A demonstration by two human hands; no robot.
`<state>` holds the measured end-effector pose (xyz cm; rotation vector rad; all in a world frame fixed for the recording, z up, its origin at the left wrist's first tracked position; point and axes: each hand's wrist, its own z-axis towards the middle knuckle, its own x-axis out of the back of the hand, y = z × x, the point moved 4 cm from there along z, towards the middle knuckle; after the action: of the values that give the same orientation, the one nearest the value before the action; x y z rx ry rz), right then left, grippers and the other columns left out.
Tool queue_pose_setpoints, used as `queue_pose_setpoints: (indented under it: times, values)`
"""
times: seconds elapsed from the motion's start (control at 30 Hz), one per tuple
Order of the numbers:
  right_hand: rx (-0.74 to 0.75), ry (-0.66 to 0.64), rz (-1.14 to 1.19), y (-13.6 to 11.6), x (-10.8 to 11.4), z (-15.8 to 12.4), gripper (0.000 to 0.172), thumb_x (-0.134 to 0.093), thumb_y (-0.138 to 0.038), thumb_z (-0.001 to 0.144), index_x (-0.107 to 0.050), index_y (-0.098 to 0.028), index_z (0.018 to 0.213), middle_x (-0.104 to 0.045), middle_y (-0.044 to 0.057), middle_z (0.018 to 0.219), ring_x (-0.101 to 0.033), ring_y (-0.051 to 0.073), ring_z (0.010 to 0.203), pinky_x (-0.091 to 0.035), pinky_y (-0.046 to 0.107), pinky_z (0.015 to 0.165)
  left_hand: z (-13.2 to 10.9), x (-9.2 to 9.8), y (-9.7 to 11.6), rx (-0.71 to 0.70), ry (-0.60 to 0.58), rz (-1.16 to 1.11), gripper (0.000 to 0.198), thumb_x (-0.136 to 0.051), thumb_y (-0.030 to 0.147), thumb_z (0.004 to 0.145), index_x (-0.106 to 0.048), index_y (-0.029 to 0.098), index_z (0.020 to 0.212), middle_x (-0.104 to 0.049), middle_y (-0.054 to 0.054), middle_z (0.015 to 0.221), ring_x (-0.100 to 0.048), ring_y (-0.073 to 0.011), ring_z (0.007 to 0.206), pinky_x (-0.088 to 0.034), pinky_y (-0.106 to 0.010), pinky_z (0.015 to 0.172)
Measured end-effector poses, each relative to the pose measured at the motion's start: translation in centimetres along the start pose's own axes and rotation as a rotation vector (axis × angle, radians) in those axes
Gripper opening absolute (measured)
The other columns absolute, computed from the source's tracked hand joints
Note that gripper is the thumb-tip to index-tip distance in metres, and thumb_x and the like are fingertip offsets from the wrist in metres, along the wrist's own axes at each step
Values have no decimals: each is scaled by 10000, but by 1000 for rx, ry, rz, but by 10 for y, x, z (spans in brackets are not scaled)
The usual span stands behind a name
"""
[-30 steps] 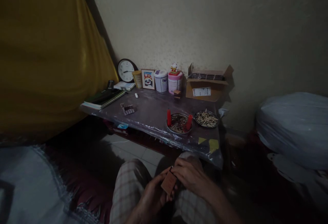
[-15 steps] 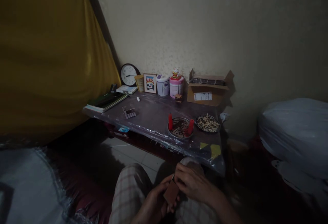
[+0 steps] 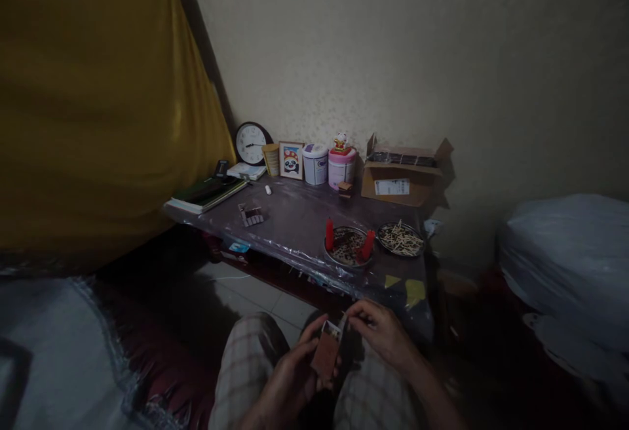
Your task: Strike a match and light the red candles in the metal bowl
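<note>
We see the matchbox point(image 3: 325, 356) in the left hand point(image 3: 299, 368), low over the lap, between the knees and short of the table point(image 3: 295, 210). The box lies along the inner side of that hand, thumb against its left edge and fingers wrapped beneath to its right edge, so we find the hand closed around it, only as wide as the box. Its long axis slants away from the body, leaning a little to the right at the far end. That far end is open: the pale tray point(image 3: 332, 329) shows there, pointing towards the table, while the brown sleeve's shut end points back at the lap. The right hand point(image 3: 347, 317) is just beyond and to the right of the open end, palm down, fingers curled towards the thumb. We make out a thin pale sliver by its fingertips, perhaps a match, but in this dim light we cannot tell whether the tips close on it. On the table beyond, we see a dish point(image 3: 339, 264) with two red candles point(image 3: 329, 234), and just right of it a plate point(image 3: 419, 251) of matchsticks point(image 3: 400, 238).
</note>
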<state>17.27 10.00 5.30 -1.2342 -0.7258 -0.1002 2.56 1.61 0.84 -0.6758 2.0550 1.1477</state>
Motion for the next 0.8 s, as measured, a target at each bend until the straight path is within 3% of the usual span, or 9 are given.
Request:
queue_pose_setpoints:
  times: [0.1, 0.27, 0.57, 0.8]
  values:
    - [-25, 74, 99, -1, 5, 0, 96, -574, -223, 792, -664, -196, 816, -678, 17, 774, -634, 158, 728, -500, 267, 660, -4, -4, 7, -36, -12, -11, 601, -428, 229, 876, -179, 204, 1422, -715, -121, 857, -677, -192, 697, -467, -267, 587]
    - [78, 73, 35, -16, 5, -2, 119, -545, -189, 830, -659, -206, 799, -644, 17, 797, -623, 150, 747, -492, 262, 679, -7, -7, 13, -71, -8, 2, 563, -444, 247, 892, -222, 244, 1410, -700, -89, 916, -680, -188, 774, -479, -287, 654]
    - [231, -121, -258, -45, -3, -11, 232, -453, -132, 883, -640, -258, 936, -603, 18, 933, -592, 138, 830, -472, 247, 767, -8, -6, 9, -91, -40, -3, 535, -536, 188, 845, -372, 253, 1351, -683, -79, 1002, -660, -175, 801, -461, -298, 685]
    - [197, -192, -181, -48, -11, -10, 194, -490, -157, 887, -646, -272, 901, -629, -6, 925, -607, 134, 852, -467, 236, 771, -1, -1, 0, -51, -82, -17, 523, -646, 252, 780, -478, 299, 1274, -690, -54, 976, -662, -167, 787, -461, -275, 660]
